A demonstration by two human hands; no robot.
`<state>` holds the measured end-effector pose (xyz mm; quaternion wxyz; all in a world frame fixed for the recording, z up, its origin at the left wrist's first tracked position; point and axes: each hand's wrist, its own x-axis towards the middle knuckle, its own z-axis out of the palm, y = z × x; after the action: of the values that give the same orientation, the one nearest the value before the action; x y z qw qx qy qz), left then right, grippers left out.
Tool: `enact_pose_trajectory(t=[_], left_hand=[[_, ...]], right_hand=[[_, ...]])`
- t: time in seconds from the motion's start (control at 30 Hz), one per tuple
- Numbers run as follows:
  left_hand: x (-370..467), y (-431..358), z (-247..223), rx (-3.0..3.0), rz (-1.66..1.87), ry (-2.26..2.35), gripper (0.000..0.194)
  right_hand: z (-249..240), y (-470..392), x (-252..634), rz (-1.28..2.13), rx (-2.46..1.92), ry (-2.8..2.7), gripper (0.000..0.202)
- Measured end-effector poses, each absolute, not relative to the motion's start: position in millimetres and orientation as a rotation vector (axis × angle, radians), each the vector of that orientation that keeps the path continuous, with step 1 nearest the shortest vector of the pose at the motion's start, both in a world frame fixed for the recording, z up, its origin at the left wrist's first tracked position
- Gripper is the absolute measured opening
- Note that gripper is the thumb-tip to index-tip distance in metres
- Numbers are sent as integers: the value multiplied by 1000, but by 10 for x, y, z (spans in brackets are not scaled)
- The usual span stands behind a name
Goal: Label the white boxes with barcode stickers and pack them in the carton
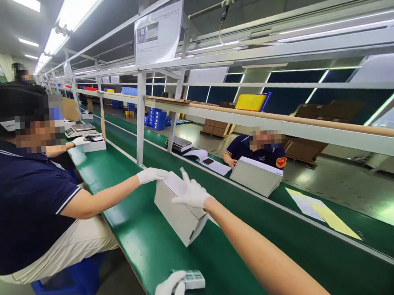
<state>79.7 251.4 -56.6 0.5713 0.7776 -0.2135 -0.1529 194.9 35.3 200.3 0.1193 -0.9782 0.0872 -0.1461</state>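
Observation:
A white cardboard box (179, 215) stands on the green conveyor belt (149, 248). My right hand (191, 194), in a white glove, lies flat on the box's top with its fingers spread. A co-worker's gloved hand (152, 174) reaches in from the left and touches the same box at its far top edge. At the bottom edge of the view my gloved left hand (167, 294) grips a small grey ridged object (191, 279) that rests on the belt's near edge.
The co-worker in a dark polo sits close on my left on a blue stool (71, 280). Across the line another person holds a white box (255, 176). Yellow and white papers (321, 211) lie on the far belt. A steel post (140, 120) rises behind.

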Motion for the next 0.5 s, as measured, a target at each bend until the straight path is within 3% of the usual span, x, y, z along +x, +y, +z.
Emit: enact_pose_trajectory(t=[0.2, 0.5], left_hand=[[833, 2810, -592, 1754, -266, -391, 60], [1231, 3224, -454, 1425, -165, -58, 74]], right_hand=[[2216, 785, 1961, -189, -2868, 471, 132], [2714, 521, 13, 110, -2822, 336, 130]])
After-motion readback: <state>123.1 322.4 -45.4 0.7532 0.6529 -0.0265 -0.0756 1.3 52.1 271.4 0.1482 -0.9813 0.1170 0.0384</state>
